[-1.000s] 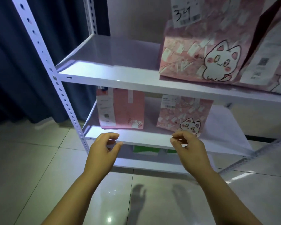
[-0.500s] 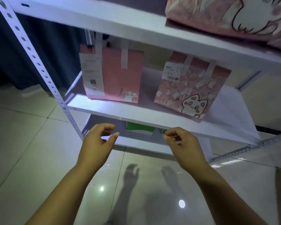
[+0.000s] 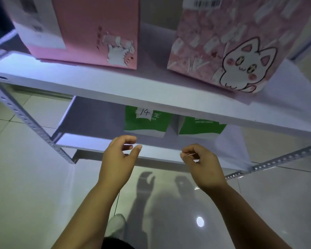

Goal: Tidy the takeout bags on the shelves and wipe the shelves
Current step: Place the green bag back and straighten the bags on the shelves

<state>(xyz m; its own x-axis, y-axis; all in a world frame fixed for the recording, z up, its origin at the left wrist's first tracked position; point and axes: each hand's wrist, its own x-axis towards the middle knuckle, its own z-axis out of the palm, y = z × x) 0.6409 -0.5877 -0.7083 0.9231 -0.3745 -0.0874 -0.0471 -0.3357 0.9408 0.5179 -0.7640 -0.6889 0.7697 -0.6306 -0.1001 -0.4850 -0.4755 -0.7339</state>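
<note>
Upper shelf board (image 3: 115,90): white metal, runs across the view, bolt hole at left end of its front lip. On it, left part: plain pink bag (image 3: 90,29), upright, white receipt w/ QR codes on its left side, small white cat print at btm right. On it, right part: patterned pink bag (image 3: 214,44), big white cat drawing, barcode label at top, upright, turned a bit off-square to the board's front edge. Clear gap btwn the 2. Under the board: lower shelf (image 3: 90,142), white, w/ left green bag (image 3: 145,124) (green-and-white, handwritten "14" label) and right green bag (image 3: 201,127) close beside it. Tops of both hidden by the board.
</note>
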